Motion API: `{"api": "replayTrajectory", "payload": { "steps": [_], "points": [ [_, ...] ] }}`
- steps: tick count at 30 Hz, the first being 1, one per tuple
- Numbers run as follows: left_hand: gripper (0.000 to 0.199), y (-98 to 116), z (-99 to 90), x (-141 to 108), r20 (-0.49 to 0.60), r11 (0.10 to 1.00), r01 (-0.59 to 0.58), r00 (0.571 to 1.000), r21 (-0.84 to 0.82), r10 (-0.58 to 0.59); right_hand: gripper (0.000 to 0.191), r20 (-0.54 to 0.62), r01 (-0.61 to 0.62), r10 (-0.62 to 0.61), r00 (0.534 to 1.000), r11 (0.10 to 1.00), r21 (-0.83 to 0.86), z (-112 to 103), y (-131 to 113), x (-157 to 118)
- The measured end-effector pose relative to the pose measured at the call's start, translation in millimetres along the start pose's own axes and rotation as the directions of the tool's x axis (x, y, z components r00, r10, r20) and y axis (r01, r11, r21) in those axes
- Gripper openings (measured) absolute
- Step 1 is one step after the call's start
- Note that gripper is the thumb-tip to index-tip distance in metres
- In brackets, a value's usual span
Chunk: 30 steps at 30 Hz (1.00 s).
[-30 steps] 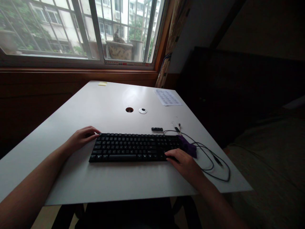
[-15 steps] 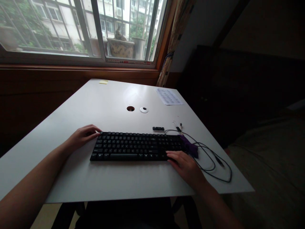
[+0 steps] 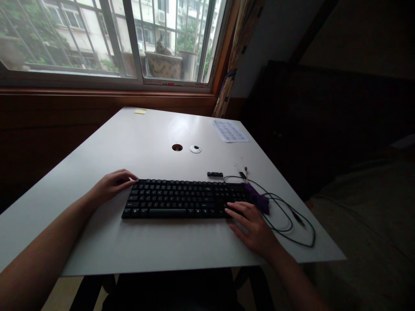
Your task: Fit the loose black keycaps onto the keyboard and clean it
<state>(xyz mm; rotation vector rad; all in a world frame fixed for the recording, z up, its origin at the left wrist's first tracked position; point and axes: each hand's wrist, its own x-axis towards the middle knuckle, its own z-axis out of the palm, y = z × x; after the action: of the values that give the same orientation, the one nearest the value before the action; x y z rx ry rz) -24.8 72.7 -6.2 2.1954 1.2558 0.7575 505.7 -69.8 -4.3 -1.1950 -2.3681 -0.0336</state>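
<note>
A black keyboard (image 3: 171, 199) lies flat on the white desk, its long side facing me. My left hand (image 3: 115, 183) pinches its far left corner between thumb and fingers. Over the right end, my right hand (image 3: 249, 222) has its fingers spread, with fingertips on or just above the lower right keys and the thumb off the near edge; nothing is held in it. A purple cloth (image 3: 257, 198) lies against the keyboard's right end, partly behind my right hand. Beyond the back edge sits a small black strip-shaped part (image 3: 215, 174).
A black cable (image 3: 313, 233) loops across the right of the white desk (image 3: 145, 246). Small bits, including a dark-tipped stick (image 3: 245, 170), lie behind it. Farther back are a round hole (image 3: 177, 147), its cover (image 3: 195, 149), printed sheets (image 3: 230, 131) and yellow sticky notes (image 3: 140, 111).
My right hand's fingers have spread apart and its thumb has dropped away from the keyboard's near edge. My left hand and the keyboard stay nearly where they were.
</note>
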Motion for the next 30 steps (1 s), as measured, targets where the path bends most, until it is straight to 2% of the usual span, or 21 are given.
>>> {"api": "replayTrajectory", "payload": {
  "steps": [17, 22, 30],
  "points": [
    [0.035, 1.5, -0.8, 0.0, 0.006, 1.0, 0.012, 1.0, 0.001, -0.012, 0.055, -0.074, -0.017, 0.019, 0.997, 0.999, 0.027, 6.8, 5.2, 0.0],
    [0.035, 1.9, -0.5, 0.2, 0.0, 1.0, 0.016, 1.0, -0.004, -0.016, 0.055, -0.053, -0.013, 0.014, 0.998, 0.999, 0.029, 8.9, 7.8, -2.8],
    [0.034, 0.6, -0.9, 0.3, 0.004, 1.0, 0.0, 1.0, -0.017, 0.0, 0.056, -0.051, -0.031, 0.034, 0.998, 0.997, 0.071, -0.5, -2.1, -5.9]
  ]
}}
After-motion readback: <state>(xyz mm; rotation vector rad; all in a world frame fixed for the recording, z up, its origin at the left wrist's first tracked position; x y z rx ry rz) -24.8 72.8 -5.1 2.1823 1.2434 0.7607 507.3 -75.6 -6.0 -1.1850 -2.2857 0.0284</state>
